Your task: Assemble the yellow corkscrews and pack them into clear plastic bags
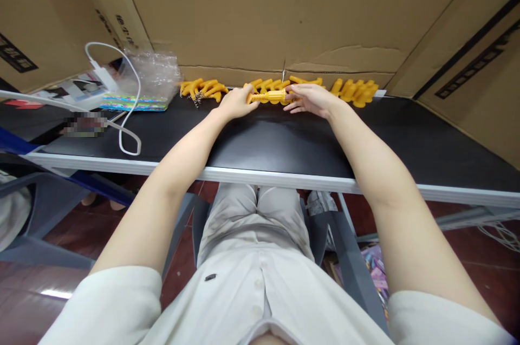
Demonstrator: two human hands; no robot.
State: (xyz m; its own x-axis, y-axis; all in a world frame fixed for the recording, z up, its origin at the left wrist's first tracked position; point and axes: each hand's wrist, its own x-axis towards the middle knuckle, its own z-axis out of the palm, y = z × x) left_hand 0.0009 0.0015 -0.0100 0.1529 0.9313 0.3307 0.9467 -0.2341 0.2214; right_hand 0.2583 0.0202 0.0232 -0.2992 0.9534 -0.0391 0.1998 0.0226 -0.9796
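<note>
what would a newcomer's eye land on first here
Probably the bright yellow pieces lined along the back of the black table, with one long yellow piece between the left hand and right hand. Then the cardboard wall behind, and the white cable looping at the left.

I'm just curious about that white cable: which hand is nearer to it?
Left. The left hand is to the right of the white cable, apart from it; the right hand is farther right, beyond the left one.
</note>
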